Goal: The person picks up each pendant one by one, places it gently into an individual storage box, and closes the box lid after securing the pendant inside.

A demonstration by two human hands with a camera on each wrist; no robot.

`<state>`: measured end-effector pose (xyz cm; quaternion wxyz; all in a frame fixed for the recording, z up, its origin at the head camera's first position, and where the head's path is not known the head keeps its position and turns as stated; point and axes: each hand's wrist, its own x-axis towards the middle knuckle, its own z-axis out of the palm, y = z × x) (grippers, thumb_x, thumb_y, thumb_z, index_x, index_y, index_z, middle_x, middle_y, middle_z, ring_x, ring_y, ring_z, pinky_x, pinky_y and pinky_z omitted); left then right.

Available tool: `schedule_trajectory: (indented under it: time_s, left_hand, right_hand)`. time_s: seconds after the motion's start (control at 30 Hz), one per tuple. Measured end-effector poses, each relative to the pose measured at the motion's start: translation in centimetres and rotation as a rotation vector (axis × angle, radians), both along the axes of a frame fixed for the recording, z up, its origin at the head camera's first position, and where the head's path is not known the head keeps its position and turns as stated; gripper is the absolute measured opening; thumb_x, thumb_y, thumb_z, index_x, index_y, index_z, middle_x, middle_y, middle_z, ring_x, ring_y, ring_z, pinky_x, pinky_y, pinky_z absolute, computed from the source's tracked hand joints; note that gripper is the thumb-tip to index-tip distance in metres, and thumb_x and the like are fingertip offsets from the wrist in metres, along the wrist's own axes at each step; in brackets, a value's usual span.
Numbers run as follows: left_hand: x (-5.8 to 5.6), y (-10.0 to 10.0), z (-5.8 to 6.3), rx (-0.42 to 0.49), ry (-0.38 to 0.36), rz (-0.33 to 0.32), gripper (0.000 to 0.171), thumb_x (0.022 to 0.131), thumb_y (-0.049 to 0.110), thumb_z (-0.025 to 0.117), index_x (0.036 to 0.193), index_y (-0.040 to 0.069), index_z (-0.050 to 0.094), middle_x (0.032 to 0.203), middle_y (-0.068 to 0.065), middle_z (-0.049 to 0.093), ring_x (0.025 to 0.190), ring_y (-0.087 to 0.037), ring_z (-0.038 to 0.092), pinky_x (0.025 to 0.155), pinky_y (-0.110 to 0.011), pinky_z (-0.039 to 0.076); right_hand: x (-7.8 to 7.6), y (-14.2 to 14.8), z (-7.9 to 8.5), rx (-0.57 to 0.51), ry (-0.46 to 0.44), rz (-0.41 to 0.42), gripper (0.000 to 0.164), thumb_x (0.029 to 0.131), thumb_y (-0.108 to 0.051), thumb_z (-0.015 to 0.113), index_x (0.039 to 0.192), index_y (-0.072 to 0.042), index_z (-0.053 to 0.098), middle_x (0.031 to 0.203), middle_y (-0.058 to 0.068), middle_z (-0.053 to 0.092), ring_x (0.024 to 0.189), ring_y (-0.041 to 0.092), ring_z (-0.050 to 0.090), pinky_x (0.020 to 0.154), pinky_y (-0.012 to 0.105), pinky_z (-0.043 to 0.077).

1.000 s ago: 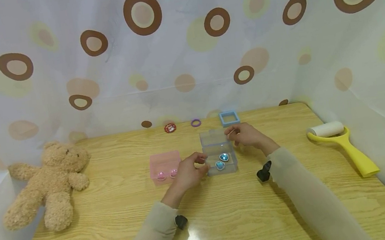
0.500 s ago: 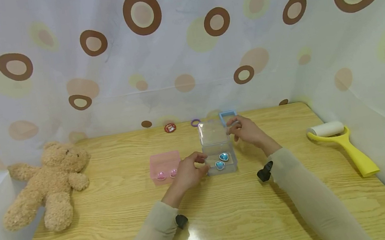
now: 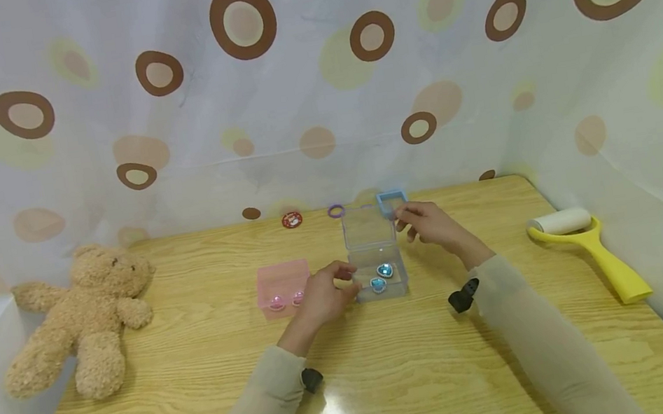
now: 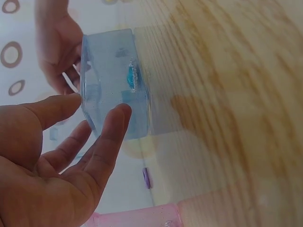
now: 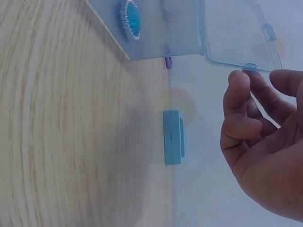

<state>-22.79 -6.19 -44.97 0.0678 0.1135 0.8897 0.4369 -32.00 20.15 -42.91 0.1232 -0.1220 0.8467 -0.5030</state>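
In the head view a clear bluish plastic box (image 3: 371, 256) stands mid-table, its hinged lid (image 3: 367, 226) raised at the back. Two blue jewel ornaments (image 3: 385, 270) with sparkling rims lie inside. My left hand (image 3: 323, 296) touches the box's left side; in the left wrist view the thumb and finger are spread along its wall. Beside the lid's right edge is my right hand (image 3: 431, 227). The right wrist view shows its fingers loosely bent, fingertips right at the lid's edge, a gap between thumb and forefinger.
A pink clear box (image 3: 283, 281) with two pink jewels sits left of the left hand. Along the back edge lie a red round badge (image 3: 292, 220), a purple ring (image 3: 336, 210) and a light-blue square frame (image 3: 392, 203). A teddy bear (image 3: 92, 311) lies left, a yellow-handled roller (image 3: 606, 260) right.
The clear box's lid has swung up from lying back to a raised tilt. My right hand rose with it, then shifted slightly right. The left hand has stayed at the box.
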Motion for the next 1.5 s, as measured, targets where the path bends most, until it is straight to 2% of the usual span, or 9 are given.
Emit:
schedule_trajectory:
  time_s: [0.2, 0.43, 0.67, 0.8, 1.0, 1.17, 1.27, 1.37, 1.5]
  left_hand:
    - [-0.1, 0.1, 0.1, 0.005, 0.004, 0.002, 0.031, 0.094, 0.017, 0.069, 0.124, 0.007, 0.066, 0.121, -0.016, 0.069, 0.100, -0.030, 0.072, 0.080, -0.036, 0.060]
    - [-0.1, 0.0, 0.1, 0.006, 0.003, -0.006, 0.032, 0.094, 0.016, 0.069, 0.124, 0.006, 0.065, 0.121, -0.017, 0.069, 0.101, -0.032, 0.072, 0.081, -0.038, 0.061]
    - [-0.1, 0.0, -0.1, 0.022, 0.006, 0.002, 0.031, 0.093, 0.017, 0.070, 0.122, 0.006, 0.067, 0.118, -0.017, 0.070, 0.101, -0.032, 0.072, 0.079, -0.036, 0.061]
    - [-0.1, -0.1, -0.1, 0.031, 0.011, -0.002, 0.032, 0.093, 0.017, 0.071, 0.122, 0.004, 0.067, 0.117, -0.017, 0.070, 0.099, -0.032, 0.073, 0.078, -0.036, 0.061]
    - [-0.1, 0.0, -0.1, 0.025, 0.006, 0.004, 0.035, 0.093, 0.018, 0.071, 0.123, 0.004, 0.065, 0.116, -0.016, 0.070, 0.097, -0.031, 0.073, 0.077, -0.036, 0.061]
    - [-0.1, 0.0, -0.1, 0.025, -0.006, 0.013, 0.041, 0.091, 0.017, 0.073, 0.127, 0.002, 0.061, 0.114, -0.015, 0.070, 0.096, -0.030, 0.074, 0.077, -0.036, 0.061]
    - [-0.2, -0.1, -0.1, 0.041, -0.026, 0.023, 0.048, 0.091, 0.018, 0.073, 0.133, 0.004, 0.056, 0.115, -0.015, 0.070, 0.095, -0.028, 0.073, 0.076, -0.035, 0.060]
    - [-0.2, -0.1, -0.1, 0.051, -0.050, 0.033, 0.057, 0.091, 0.019, 0.074, 0.141, 0.008, 0.049, 0.119, -0.013, 0.069, 0.095, -0.025, 0.072, 0.075, -0.032, 0.059]
    - [-0.2, -0.2, -0.2, 0.059, -0.045, 0.011, 0.057, 0.091, 0.016, 0.074, 0.141, 0.012, 0.047, 0.121, -0.014, 0.066, 0.097, -0.026, 0.072, 0.077, -0.033, 0.059]
  right_hand:
    - [0.6, 0.5, 0.6, -0.033, -0.018, 0.051, 0.043, 0.110, -0.038, 0.035, 0.124, -0.006, 0.061, 0.101, 0.014, 0.064, 0.076, 0.031, 0.061, 0.052, 0.025, 0.032]
    - [1.3, 0.8, 1.0, -0.023, -0.037, 0.088, 0.053, 0.109, -0.043, 0.036, 0.128, 0.000, 0.060, 0.109, 0.018, 0.065, 0.085, 0.039, 0.061, 0.052, 0.023, 0.031]
    - [1.8, 1.2, 1.0, 0.019, -0.047, 0.139, 0.042, 0.108, -0.041, 0.041, 0.121, -0.008, 0.064, 0.110, 0.018, 0.066, 0.089, 0.039, 0.061, 0.053, 0.025, 0.035]
    - [2.2, 1.4, 0.8, 0.043, -0.041, 0.163, 0.039, 0.106, -0.040, 0.046, 0.119, -0.008, 0.066, 0.110, 0.017, 0.067, 0.087, 0.036, 0.062, 0.054, 0.026, 0.039]
    - [2.8, 1.3, 0.4, 0.103, -0.018, 0.180, 0.031, 0.102, -0.033, 0.057, 0.117, -0.008, 0.067, 0.105, 0.016, 0.067, 0.086, 0.042, 0.061, 0.056, 0.026, 0.041]
    - [3.1, 1.2, 0.0, 0.124, -0.009, 0.206, 0.027, 0.102, -0.027, 0.058, 0.120, -0.009, 0.066, 0.103, 0.019, 0.065, 0.087, 0.043, 0.061, 0.057, 0.029, 0.043]
    - [3.2, 1.2, -0.2, 0.126, 0.006, 0.214, 0.027, 0.102, -0.026, 0.058, 0.122, -0.009, 0.065, 0.102, 0.017, 0.066, 0.086, 0.041, 0.062, 0.060, 0.033, 0.046]
    - [3.2, 1.2, -0.4, 0.131, 0.019, 0.226, 0.030, 0.102, -0.027, 0.060, 0.123, -0.007, 0.065, 0.103, 0.014, 0.067, 0.086, 0.040, 0.063, 0.070, 0.042, 0.053]
    - [3.4, 1.1, -0.6, 0.138, 0.032, 0.238, 0.030, 0.101, -0.023, 0.061, 0.125, -0.006, 0.063, 0.103, 0.011, 0.066, 0.086, 0.039, 0.063, 0.078, 0.053, 0.055]
